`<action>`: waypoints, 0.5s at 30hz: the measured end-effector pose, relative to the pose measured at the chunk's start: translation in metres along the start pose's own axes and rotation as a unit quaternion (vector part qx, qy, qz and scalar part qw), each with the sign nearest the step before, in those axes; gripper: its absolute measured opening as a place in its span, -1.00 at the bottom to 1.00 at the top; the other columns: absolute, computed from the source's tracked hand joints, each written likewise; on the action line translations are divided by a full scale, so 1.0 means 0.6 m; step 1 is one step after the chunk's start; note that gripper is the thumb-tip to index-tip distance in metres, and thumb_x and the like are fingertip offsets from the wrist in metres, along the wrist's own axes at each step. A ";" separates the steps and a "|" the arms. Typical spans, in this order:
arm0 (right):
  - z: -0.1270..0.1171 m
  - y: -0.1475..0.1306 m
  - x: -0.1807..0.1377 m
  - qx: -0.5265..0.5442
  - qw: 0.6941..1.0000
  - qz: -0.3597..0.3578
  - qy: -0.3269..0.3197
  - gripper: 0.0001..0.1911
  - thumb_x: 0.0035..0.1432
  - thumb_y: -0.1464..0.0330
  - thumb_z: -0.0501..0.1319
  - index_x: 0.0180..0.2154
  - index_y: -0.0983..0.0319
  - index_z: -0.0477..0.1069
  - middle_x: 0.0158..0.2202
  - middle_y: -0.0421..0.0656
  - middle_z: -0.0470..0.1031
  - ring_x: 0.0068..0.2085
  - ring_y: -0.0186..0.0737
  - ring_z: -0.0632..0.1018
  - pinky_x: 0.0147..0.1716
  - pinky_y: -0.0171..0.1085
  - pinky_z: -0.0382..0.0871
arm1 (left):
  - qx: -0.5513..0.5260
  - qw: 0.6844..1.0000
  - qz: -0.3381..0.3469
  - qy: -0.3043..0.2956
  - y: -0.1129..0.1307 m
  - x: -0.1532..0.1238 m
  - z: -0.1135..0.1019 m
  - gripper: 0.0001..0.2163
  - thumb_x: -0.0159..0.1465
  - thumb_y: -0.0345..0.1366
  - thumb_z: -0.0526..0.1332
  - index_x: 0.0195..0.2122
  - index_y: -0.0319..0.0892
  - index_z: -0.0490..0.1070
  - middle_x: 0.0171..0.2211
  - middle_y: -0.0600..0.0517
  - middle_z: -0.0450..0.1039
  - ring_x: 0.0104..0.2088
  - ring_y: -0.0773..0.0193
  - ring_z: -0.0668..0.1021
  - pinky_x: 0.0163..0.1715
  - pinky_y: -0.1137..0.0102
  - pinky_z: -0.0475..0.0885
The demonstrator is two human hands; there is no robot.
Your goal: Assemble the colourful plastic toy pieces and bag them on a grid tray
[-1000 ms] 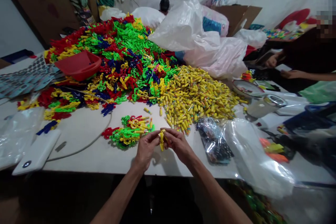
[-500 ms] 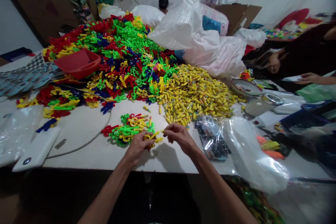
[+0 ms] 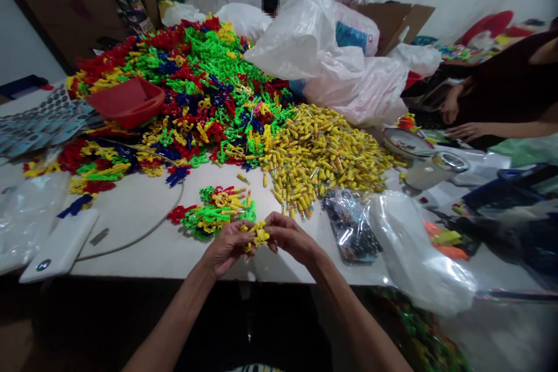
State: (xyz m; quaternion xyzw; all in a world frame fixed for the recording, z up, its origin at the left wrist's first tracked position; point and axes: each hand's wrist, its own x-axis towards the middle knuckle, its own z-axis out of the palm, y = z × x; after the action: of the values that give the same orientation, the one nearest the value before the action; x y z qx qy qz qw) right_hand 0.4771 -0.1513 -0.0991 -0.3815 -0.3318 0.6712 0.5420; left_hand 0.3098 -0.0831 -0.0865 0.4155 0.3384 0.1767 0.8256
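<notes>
My left hand [image 3: 227, 246] and my right hand [image 3: 291, 236] meet over the near edge of the white table [image 3: 143, 209]. Both are closed on a small yellow plastic toy piece [image 3: 258, 235] held between their fingertips. Just beyond them lies a small heap of green, yellow and red plastic pieces [image 3: 213, 213]. Further back spreads a pile of small yellow tubes [image 3: 322, 157], and behind that a big mound of red, green, blue and yellow plastic pieces [image 3: 183, 81].
A red bowl [image 3: 126, 102] sits in the mound at left. A white flat device [image 3: 58, 247] and a cable [image 3: 143, 232] lie at near left. Clear plastic bags [image 3: 414, 250] lie at right, large white bags [image 3: 331, 64] at the back. Another person's hands [image 3: 462, 128] work at far right.
My hands parted briefly, the left one holding the yellow piece near the small heap. They have now come together again on the piece.
</notes>
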 end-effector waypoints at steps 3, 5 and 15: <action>0.007 -0.002 0.000 -0.107 0.994 -0.011 0.015 -0.90 0.01 0.37 0.21 -0.42 0.24 0.30 -0.63 -0.33 0.30 -0.60 -0.43 0.32 -0.58 -0.41 0.17 | 0.100 0.994 0.019 0.028 -0.002 0.003 -0.004 -0.72 -0.05 -0.24 0.35 -0.34 -0.24 0.38 -0.65 0.09 0.38 -0.67 0.41 0.42 -0.71 0.57 0.22; 0.014 0.002 0.005 -0.152 0.987 -0.018 0.047 -0.89 0.02 0.39 0.17 -0.33 0.23 0.29 -0.60 -0.34 0.30 -0.59 -0.41 0.32 -0.58 -0.40 0.16 | 0.179 0.980 0.043 0.077 -0.004 0.007 -0.004 -0.71 -0.03 -0.20 0.32 -0.34 -0.24 0.37 -0.69 0.12 0.35 -0.70 0.42 0.38 -0.72 0.57 0.17; -0.039 -0.030 0.098 -0.475 0.862 -0.045 0.172 -0.67 0.17 0.27 0.06 -0.04 0.26 0.25 -0.21 -0.12 0.40 -0.23 -0.26 0.44 -0.28 -0.31 0.29 | 0.563 0.782 0.119 0.238 0.099 0.021 -0.047 -0.75 0.11 -0.18 0.12 -0.25 -0.16 0.44 -0.37 -0.01 0.51 -0.36 0.18 0.51 -0.36 0.36 0.35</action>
State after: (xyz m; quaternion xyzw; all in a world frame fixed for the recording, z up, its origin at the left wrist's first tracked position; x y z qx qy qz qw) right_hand 0.4990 -0.0894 -0.1041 -0.6872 -0.5285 0.3309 0.3728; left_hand 0.2982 -0.0245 -0.0557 0.7882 0.5116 0.1448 0.3100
